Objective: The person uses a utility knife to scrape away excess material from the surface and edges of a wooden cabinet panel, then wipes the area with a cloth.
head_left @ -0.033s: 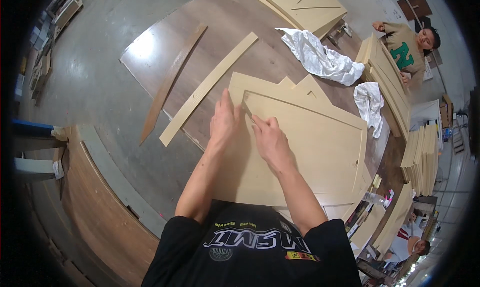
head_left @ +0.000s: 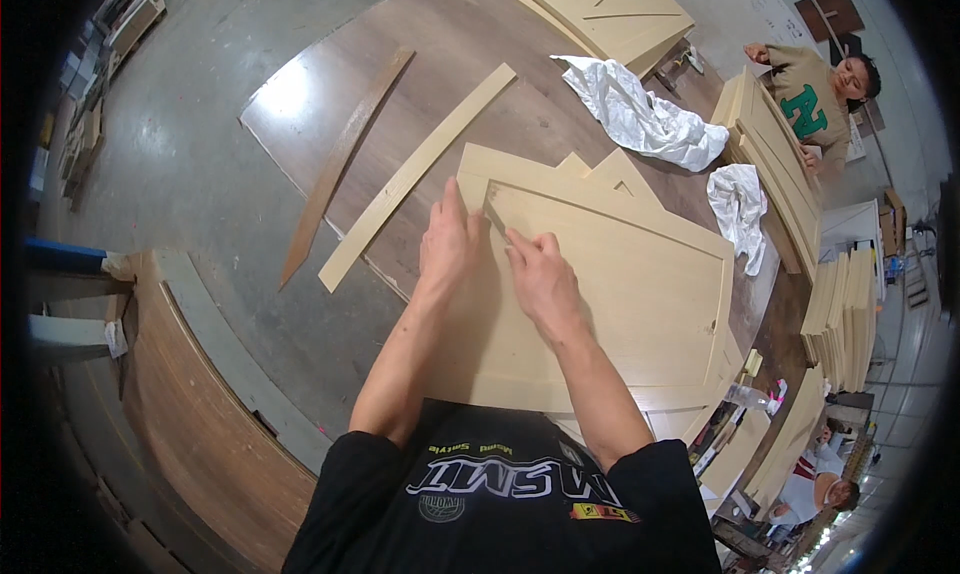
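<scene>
A cream-coloured cabinet door panel (head_left: 620, 284) with a raised frame around a sunken middle lies in front of me. My left hand (head_left: 450, 244) rests on the panel's left border, its fingers stretched out along the edge. Close beside it, my right hand (head_left: 542, 279) is closed around a thin, narrow blade-like tool (head_left: 496, 220). Its tip meets the inner corner of the frame at the upper left. The tool's exact kind is too small to make out. Corners of more cream panels (head_left: 625, 174) stick out from beneath the far edge.
On the brown tabletop (head_left: 400, 29) lie a cream strip (head_left: 420, 179) and a brown strip (head_left: 345, 169). Crumpled white wrapping (head_left: 645, 114) sits beyond the panel, near stacked panels (head_left: 605, 14). A plastic bottle (head_left: 750, 397) stands at right. A co-worker (head_left: 815, 99) is at the far right.
</scene>
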Motion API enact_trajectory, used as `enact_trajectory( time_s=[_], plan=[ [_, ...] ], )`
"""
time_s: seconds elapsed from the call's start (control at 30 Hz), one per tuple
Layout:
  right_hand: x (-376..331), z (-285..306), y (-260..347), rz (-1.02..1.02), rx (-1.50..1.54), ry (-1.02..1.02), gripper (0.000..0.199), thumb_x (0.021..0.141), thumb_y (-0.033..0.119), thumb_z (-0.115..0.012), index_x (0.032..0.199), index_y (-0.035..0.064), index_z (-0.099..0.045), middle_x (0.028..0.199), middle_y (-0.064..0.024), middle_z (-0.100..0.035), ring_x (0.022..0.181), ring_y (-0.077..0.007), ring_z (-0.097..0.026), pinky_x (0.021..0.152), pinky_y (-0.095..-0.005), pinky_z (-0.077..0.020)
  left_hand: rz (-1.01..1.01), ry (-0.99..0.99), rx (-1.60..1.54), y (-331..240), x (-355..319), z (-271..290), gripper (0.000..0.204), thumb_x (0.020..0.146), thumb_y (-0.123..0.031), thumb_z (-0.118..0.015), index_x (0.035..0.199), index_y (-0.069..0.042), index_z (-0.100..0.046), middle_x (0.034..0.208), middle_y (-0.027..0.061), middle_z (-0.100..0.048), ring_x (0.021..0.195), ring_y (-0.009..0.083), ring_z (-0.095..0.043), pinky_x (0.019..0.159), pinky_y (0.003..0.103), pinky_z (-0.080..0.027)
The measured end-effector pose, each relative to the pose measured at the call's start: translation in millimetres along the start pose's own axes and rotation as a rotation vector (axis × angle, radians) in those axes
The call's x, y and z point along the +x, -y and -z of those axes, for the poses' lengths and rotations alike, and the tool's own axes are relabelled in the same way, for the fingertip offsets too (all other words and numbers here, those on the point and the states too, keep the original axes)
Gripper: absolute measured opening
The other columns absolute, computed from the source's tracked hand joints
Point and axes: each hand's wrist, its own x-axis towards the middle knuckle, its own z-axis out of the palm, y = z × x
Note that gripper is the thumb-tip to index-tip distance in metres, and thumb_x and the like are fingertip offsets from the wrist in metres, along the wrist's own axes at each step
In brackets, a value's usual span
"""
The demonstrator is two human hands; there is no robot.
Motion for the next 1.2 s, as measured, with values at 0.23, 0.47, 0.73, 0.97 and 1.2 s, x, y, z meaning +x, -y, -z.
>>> enact_trajectory(
  time_s=[0.23, 0.47, 0.73, 0.97, 1.2],
  plan=[
    [-8, -1, -2, -0.025, 0.011, 0.068, 0.032, 0.107, 0.031, -0.059, 0.135, 0.0192, -0.068, 0.112, -0.0152, -0.062, 0.089, -0.0381, -0.07, 0.08, -0.0495, -0.058, -0.026, 0.004, -0.007, -10, -2, 5, 0.071, 0.104, -0.032, -0.06, 0.162, -0.003, -0.031, 0.143, 0.031, -0.054, 0.128, 0.0482, -0.058, 0.106, 0.053, -0.048],
    [-6, 6, -1, 0.018, -0.028, 0.014, 0.032, 0.106, 0.03, -0.06, 0.135, 0.0196, -0.068, 0.111, -0.0141, -0.061, 0.083, -0.0375, -0.07, 0.077, -0.0477, -0.059, -0.055, -0.018, -0.036, -5, -1, 4, 0.069, 0.104, -0.03, -0.061, 0.16, 0.002, -0.034, 0.148, 0.0316, -0.053, 0.136, 0.0459, -0.054, 0.112, 0.05, -0.046],
    [1, 8, -3, 0.006, -0.039, 0.045, 0.031, 0.108, 0.031, -0.057, 0.135, 0.0195, -0.068, 0.107, -0.0154, -0.061, 0.084, -0.0371, -0.071, 0.075, -0.0487, -0.0593, -0.023, 0.01, -0.037, -10, -5, 3, 0.07, 0.104, -0.03, -0.061, 0.161, 0.0, -0.033, 0.148, 0.0308, -0.052, 0.136, 0.0458, -0.053, 0.112, 0.05, -0.045],
    [0, 8, -7, -0.006, 0.006, 0.009, 0.032, 0.107, 0.032, -0.058, 0.136, 0.02, -0.066, 0.109, -0.0173, -0.061, 0.086, -0.039, -0.07, 0.077, -0.0506, -0.0586, 0.024, 0.054, -0.044, -18, -8, 6, 0.07, 0.105, -0.031, -0.06, 0.161, -0.001, -0.032, 0.146, 0.0305, -0.053, 0.134, 0.0459, -0.055, 0.111, 0.05, -0.046],
    [5, 11, -9, -0.033, -0.002, -0.002, 0.032, 0.107, 0.034, -0.057, 0.135, 0.0219, -0.069, 0.11, -0.0163, -0.061, 0.087, -0.0386, -0.07, 0.079, -0.0502, -0.0582, -0.059, 0.03, 0.007, -4, -6, -5, 0.072, 0.104, -0.033, -0.059, 0.163, -0.008, -0.027, 0.139, 0.0303, -0.053, 0.123, 0.0496, -0.061, 0.103, 0.055, -0.05]
  ],
)
